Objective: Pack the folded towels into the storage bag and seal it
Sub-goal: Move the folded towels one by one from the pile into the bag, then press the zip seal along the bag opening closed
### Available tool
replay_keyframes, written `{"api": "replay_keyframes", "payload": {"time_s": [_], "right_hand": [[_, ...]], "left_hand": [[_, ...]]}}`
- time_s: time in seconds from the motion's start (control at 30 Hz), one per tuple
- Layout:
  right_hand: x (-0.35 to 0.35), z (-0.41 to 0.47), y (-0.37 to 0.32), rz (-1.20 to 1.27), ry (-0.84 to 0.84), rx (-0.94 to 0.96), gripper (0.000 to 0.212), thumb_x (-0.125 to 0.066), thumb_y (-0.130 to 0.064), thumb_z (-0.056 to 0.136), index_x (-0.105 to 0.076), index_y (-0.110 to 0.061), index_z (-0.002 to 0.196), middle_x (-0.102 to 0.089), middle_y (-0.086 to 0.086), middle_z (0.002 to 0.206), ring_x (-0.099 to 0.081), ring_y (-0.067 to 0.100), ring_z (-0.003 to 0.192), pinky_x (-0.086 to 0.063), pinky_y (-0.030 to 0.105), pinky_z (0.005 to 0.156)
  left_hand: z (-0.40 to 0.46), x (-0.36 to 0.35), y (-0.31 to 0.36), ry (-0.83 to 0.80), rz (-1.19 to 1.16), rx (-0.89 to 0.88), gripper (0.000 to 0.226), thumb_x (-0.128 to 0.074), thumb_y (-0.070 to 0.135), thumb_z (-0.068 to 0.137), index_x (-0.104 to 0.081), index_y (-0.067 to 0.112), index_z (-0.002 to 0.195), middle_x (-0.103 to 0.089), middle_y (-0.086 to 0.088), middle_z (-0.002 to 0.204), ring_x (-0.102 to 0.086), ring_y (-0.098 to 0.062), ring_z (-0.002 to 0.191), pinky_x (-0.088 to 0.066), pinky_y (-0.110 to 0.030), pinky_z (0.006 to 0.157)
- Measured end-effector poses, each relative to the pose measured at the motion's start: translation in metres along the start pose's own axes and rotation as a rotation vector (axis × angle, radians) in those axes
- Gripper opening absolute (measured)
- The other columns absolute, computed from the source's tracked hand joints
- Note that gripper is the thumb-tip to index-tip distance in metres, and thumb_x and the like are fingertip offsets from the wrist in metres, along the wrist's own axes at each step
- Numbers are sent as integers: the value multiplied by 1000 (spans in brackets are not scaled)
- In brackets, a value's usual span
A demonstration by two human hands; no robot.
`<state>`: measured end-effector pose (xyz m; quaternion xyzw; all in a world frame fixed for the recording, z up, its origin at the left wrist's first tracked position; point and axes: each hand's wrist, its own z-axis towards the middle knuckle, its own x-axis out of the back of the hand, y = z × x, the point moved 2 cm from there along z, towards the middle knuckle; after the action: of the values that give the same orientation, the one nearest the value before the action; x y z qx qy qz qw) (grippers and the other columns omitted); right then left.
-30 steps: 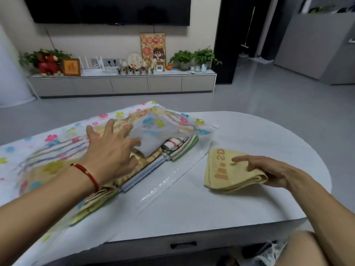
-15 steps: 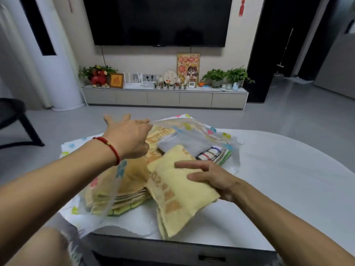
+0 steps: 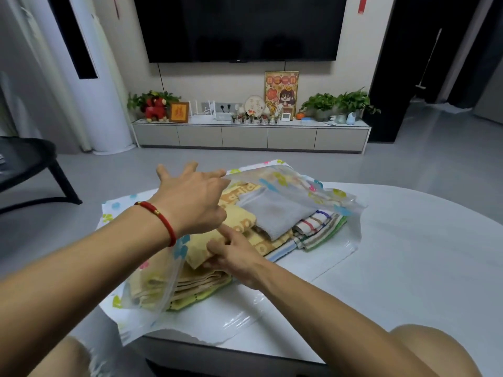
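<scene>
The left hand (image 3: 190, 202) holds up the top sheet of the storage bag (image 3: 299, 183), fingers spread, the plastic seemingly pinched near the fingertips, though the exact grip is hidden behind the hand; just below it, the right hand (image 3: 234, 254) lies flat with its fingers extended, pressing the yellow towel (image 3: 206, 246) into the open mouth; a second ago that towel lay on the bare desk (image 3: 408, 254) well to the right of the bag, and half a second ago it was being carried over the bag's edge; now most of it sits under the lifted sheet, on top of the stack of folded towels (image 3: 285, 227) beyond the right hand's fingertips; this suggests the last loose towel is almost packed, since no other towel shows on the desk; the near edge of the towel still overlaps the opening, so a further push inward seems needed before the mouth can be flattened and sealed; the seal strip itself cannot be made out.
</scene>
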<state>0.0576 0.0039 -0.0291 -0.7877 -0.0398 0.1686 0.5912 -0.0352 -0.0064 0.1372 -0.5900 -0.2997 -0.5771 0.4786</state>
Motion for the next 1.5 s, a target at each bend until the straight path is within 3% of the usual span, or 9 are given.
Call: {"api": "replay_keyframes", "payload": {"time_s": [0.23,0.33,0.47,0.63,0.8,0.97,1.2,1.37,1.5], "right_hand": [[43,-31,-12,-538,72,22,61,-61,-9,93,-48,-34,147,-63,10,105,-64,26,77,-57,37,63],[86,-44,-25,-922,312,-68,34,-57,-19,91,-67,-18,123,-71,13,111,-72,31,91,-64,46,79],[150,-55,-14,-1173,648,-318,68,-54,-29,94,-27,-20,157,-35,19,157,-39,39,141,-36,53,114],[174,-36,21,-1180,402,-91,83,-45,-23,100,8,-32,163,2,-1,173,-2,20,159,9,61,123],[194,-44,26,-1195,462,90,81,-50,-22,96,-6,-17,164,-18,7,170,-21,25,155,-14,54,126],[207,-67,36,-1517,534,-117,48,-30,-32,107,-34,-6,148,-33,15,158,-29,31,145,-23,51,120],[174,-109,51,-1645,453,-272,65,-21,-42,109,-16,-2,160,-13,19,169,-13,34,155,-19,50,124],[133,-146,66,-1676,354,-339,73,-22,-45,109,-2,1,161,-1,27,169,-4,40,157,-14,50,126],[114,-170,48,-1646,273,-65,43,-46,-32,99,-55,-12,135,-56,13,138,-52,35,130,-51,42,96]], "left_hand": [[-17,-31,18,29,-116,-56,68,-49,41,86,-25,40,149,-11,14,164,-17,-35,147,-23,-74,105],[-25,-49,32,25,-232,-80,69,-50,39,87,-21,40,150,-1,17,164,-11,-34,148,-22,-73,107],[-29,-61,44,39,-391,-131,70,-50,37,88,-20,39,151,5,23,162,-7,-31,150,-24,-71,108],[-32,-74,52,27,-494,-188,72,-42,39,84,-20,40,153,13,38,152,-1,-27,151,-21,-72,109],[-38,-97,56,30,-581,-182,76,-46,29,88,-9,49,151,11,42,152,3,-20,152,-15,-71,113],[-43,-131,68,78,-574,-155,83,-45,32,84,2,58,147,13,42,152,7,-15,149,-3,-73,110],[-68,-200,69,37,-288,-288,65,-48,50,84,-40,35,147,-8,21,162,7,-33,151,7,-82,103],[-41,-208,19,3,-364,-382,69,-46,44,83,-31,36,151,-19,22,159,7,-21,152,14,-76,106],[-35,-197,-2,-11,-439,-347,62,-48,36,76,-57,27,137,-33,9,155,-14,-25,150,-2,-78,107]]}}
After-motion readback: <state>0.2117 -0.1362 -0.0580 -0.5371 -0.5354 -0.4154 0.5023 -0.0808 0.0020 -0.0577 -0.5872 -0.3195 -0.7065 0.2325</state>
